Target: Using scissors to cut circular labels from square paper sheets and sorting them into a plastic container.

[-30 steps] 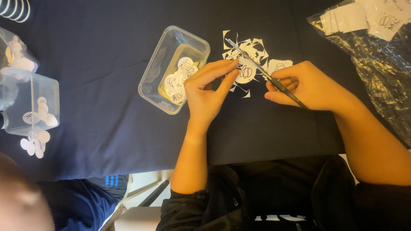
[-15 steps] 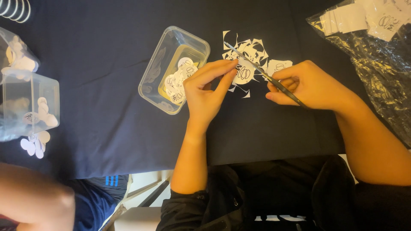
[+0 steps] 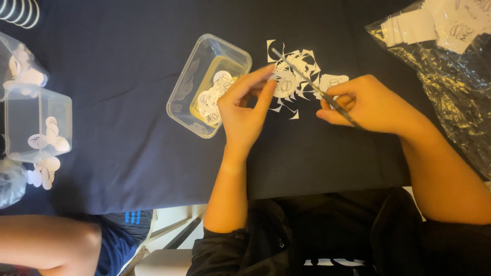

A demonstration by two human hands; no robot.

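— Head view: thin metal scissors, gripped in right hand, blades slanting over jagged white paper scraps on dark cloth.
— And left hand?
— Pinching a round white paper disc between fingertips, right at the blades. Beside it, clear plastic tub holding more printed discs. Crinkly bag far right.

In my left grip I pinch a small round white paper cutout with dark printing, held flat just above the bench. My right grip closes around the handles of the scissors, slim and dark, their thin blades angled up and to the left, crossing the cutout's edge over a scatter of white paper scraps.
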